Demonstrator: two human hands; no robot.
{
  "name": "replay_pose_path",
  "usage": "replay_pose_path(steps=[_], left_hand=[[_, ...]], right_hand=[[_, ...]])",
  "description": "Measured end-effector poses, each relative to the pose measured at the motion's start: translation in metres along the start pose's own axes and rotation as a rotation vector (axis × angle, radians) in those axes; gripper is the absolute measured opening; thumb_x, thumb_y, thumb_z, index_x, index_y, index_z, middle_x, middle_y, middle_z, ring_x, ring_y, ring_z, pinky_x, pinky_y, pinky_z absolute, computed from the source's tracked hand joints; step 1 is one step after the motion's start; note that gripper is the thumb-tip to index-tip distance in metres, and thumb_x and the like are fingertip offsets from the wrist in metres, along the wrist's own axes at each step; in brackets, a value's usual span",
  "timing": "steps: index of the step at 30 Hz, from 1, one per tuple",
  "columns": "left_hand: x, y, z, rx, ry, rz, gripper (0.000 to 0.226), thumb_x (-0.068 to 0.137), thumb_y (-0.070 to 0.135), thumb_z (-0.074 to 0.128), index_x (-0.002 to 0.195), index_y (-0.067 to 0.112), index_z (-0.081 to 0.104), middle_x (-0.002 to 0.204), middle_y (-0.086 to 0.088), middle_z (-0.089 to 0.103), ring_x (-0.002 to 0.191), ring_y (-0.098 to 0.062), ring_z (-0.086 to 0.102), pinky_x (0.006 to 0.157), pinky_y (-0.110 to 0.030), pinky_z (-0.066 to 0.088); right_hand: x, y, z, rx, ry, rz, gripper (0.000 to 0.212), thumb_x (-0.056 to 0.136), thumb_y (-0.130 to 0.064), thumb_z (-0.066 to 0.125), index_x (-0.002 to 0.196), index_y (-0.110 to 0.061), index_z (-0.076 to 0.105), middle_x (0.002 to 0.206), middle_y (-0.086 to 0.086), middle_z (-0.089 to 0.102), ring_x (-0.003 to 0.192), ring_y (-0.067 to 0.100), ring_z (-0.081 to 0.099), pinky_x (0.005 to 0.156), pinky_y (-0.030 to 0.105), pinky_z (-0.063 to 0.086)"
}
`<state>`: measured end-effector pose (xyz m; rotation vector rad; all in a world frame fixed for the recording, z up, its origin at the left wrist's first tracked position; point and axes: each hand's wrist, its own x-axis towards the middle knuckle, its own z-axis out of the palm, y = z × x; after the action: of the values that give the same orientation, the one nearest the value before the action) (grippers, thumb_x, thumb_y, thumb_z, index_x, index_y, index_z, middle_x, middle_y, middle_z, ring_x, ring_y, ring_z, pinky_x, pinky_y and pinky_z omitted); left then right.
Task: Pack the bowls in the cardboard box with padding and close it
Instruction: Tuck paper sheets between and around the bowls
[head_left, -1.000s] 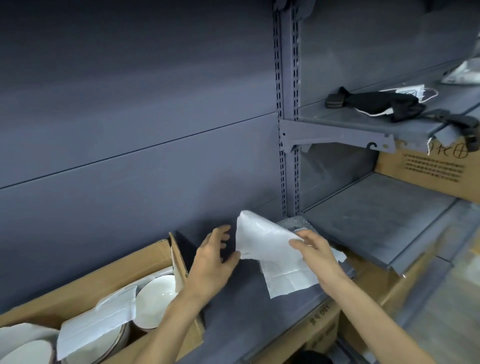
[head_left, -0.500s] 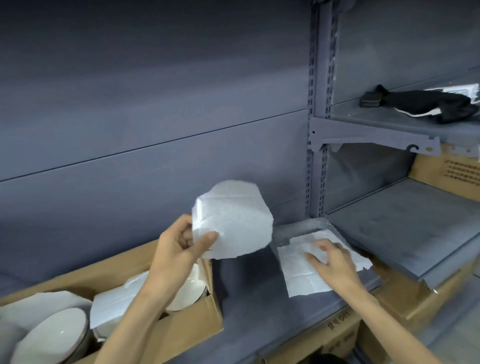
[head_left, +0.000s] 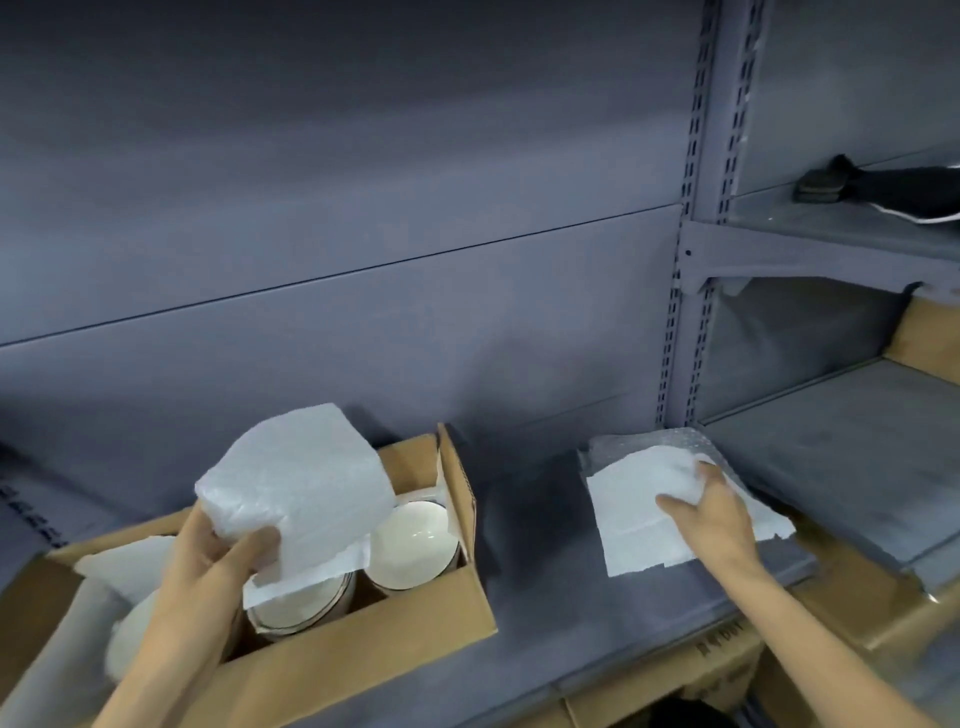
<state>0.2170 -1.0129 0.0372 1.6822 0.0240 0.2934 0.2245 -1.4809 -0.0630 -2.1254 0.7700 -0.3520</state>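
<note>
An open cardboard box sits on the grey shelf at lower left. Inside it are white bowls: one bare bowl at the right end, another under a white foam sheet. My left hand holds a folded white foam sheet above the box, thumb and fingers pinching its lower corner. My right hand presses on a stack of white foam sheets lying on the shelf, fingers curled onto the top sheet. Bubble wrap lies under that stack.
An upright slotted post divides the shelving. Black straps lie on the upper right shelf. Cardboard cartons stand at far right and below the shelf edge. A grey back panel rises behind everything.
My left hand has carried the foam sheet left and down, over the box. My right hand has stayed on the stack of sheets. The view has shifted left.
</note>
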Motion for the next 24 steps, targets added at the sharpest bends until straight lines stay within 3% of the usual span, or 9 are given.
replay_pose_path(steps=[2, 6, 8, 10, 14, 17, 20, 22, 24], left_hand=[[-0.003, -0.005, -0.016, 0.012, 0.025, -0.028, 0.036, 0.089, 0.001, 0.064, 0.121, 0.019, 0.062, 0.107, -0.005, 0.072, 0.100, -0.031, 0.067, 0.083, -0.044, 0.050], [-0.010, -0.004, -0.046, 0.014, 0.075, -0.042, 0.023, 0.079, 0.006, 0.065, 0.101, 0.012, 0.064, 0.082, -0.001, 0.066, 0.082, -0.028, 0.057, 0.076, -0.045, 0.043], [-0.014, 0.000, -0.058, 0.046, 0.111, -0.026, 0.024, 0.088, -0.004, 0.060, 0.107, 0.010, 0.063, 0.082, 0.009, 0.069, 0.083, -0.023, 0.060, 0.073, -0.040, 0.046], [-0.018, 0.001, -0.073, 0.075, 0.139, -0.034, 0.031, 0.090, -0.005, 0.055, 0.114, 0.013, 0.064, 0.089, 0.008, 0.070, 0.085, -0.021, 0.061, 0.072, -0.037, 0.046], [-0.027, 0.005, -0.110, 0.125, 0.164, -0.044, 0.040, 0.089, -0.007, 0.049, 0.114, 0.021, 0.065, 0.103, -0.001, 0.072, 0.094, -0.020, 0.065, 0.076, -0.038, 0.049], [-0.034, 0.010, -0.129, 0.113, 0.150, -0.030, 0.036, 0.092, -0.007, 0.050, 0.110, 0.021, 0.063, 0.092, 0.006, 0.071, 0.081, -0.010, 0.065, 0.068, -0.029, 0.051], [-0.039, 0.007, -0.142, 0.100, 0.057, -0.037, 0.024, 0.098, 0.011, 0.059, 0.117, 0.024, 0.065, 0.104, 0.004, 0.074, 0.093, -0.018, 0.071, 0.071, -0.040, 0.061], [-0.038, 0.000, -0.154, 0.170, 0.018, -0.006, 0.015, 0.095, 0.023, 0.069, 0.108, 0.017, 0.066, 0.098, -0.002, 0.072, 0.091, -0.026, 0.071, 0.073, -0.049, 0.060], [-0.036, -0.007, -0.164, 0.283, -0.021, 0.031, 0.018, 0.090, 0.032, 0.072, 0.096, 0.017, 0.063, 0.087, -0.005, 0.066, 0.081, -0.028, 0.065, 0.070, -0.047, 0.052]], right_hand=[[-0.007, -0.021, -0.003, 0.196, -0.016, -0.062, 0.056, 0.088, -0.025, 0.077, 0.137, -0.011, 0.053, 0.125, 0.014, 0.066, 0.116, 0.037, 0.061, 0.098, 0.048, 0.050], [-0.046, -0.088, -0.008, 0.428, -0.123, -0.275, 0.006, 0.092, -0.018, 0.070, 0.090, -0.017, 0.065, 0.085, 0.001, 0.069, 0.085, 0.026, 0.062, 0.075, 0.036, 0.048], [-0.073, -0.123, -0.005, 0.492, -0.207, -0.390, 0.003, 0.096, -0.017, 0.065, 0.094, -0.015, 0.065, 0.091, 0.006, 0.070, 0.087, 0.026, 0.063, 0.075, 0.036, 0.049], [-0.098, -0.152, 0.002, 0.572, -0.304, -0.463, 0.005, 0.097, -0.015, 0.064, 0.100, -0.012, 0.065, 0.096, 0.010, 0.070, 0.090, 0.027, 0.065, 0.075, 0.036, 0.053], [-0.138, -0.195, 0.032, 0.646, -0.509, -0.541, 0.015, 0.093, -0.006, 0.069, 0.103, -0.018, 0.067, 0.092, -0.005, 0.076, 0.084, 0.010, 0.072, 0.067, 0.020, 0.055], [-0.159, -0.213, 0.066, 0.578, -0.658, -0.531, 0.023, 0.090, -0.014, 0.075, 0.111, -0.019, 0.069, 0.104, -0.001, 0.076, 0.099, 0.014, 0.073, 0.082, 0.038, 0.061], [-0.168, -0.219, 0.104, 0.394, -0.663, -0.546, 0.046, 0.073, -0.049, 0.081, 0.108, -0.021, 0.070, 0.107, 0.000, 0.074, 0.102, 0.022, 0.070, 0.085, 0.055, 0.059], [-0.170, -0.217, 0.128, 0.392, -0.729, -0.474, 0.051, 0.068, -0.050, 0.080, 0.107, -0.020, 0.070, 0.103, 0.000, 0.076, 0.101, 0.019, 0.071, 0.090, 0.055, 0.057], [-0.171, -0.211, 0.144, 0.383, -0.808, -0.412, 0.055, 0.066, -0.052, 0.080, 0.114, -0.027, 0.067, 0.107, -0.009, 0.075, 0.103, 0.010, 0.070, 0.095, 0.047, 0.056]])
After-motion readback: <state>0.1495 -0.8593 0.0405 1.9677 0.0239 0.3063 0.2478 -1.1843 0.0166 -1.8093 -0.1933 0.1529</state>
